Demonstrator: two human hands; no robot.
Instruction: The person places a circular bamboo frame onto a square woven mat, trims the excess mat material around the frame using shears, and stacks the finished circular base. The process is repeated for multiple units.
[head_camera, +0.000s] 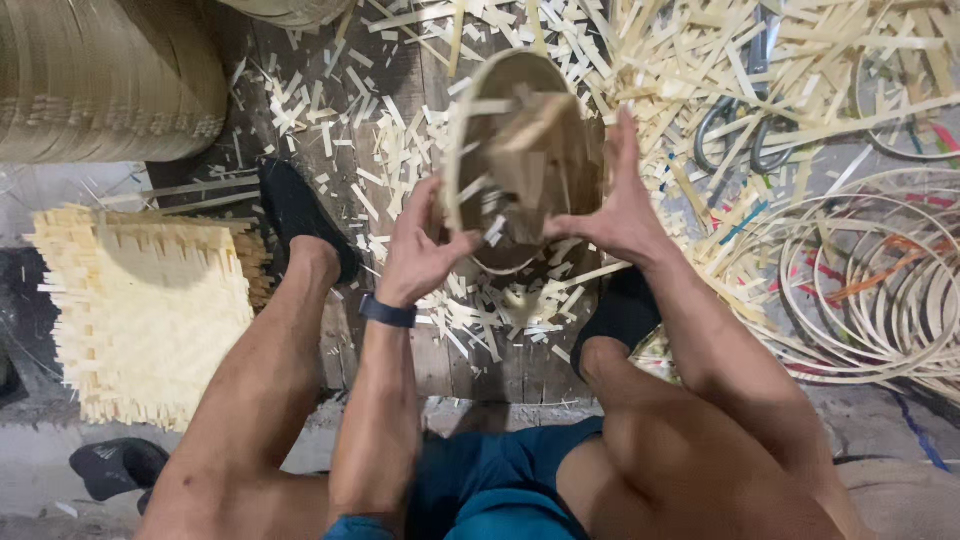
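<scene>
Both hands, left hand (420, 250) and right hand (620, 205), grip closed around the rim of a small woven bamboo basket (520, 150), held tilted above the strip-littered floor (400, 150); loose strip ends poke inside it.

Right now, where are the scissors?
The scissors lie on the floor at upper right of the head view, half buried in pale bamboo strips, just beyond the right hand.

Basket (520, 160) in my hands: pale split bamboo, matt, rough-edged. Floor planks (470, 360): dark worn wood. Scissors (740, 130): dull metal.
</scene>
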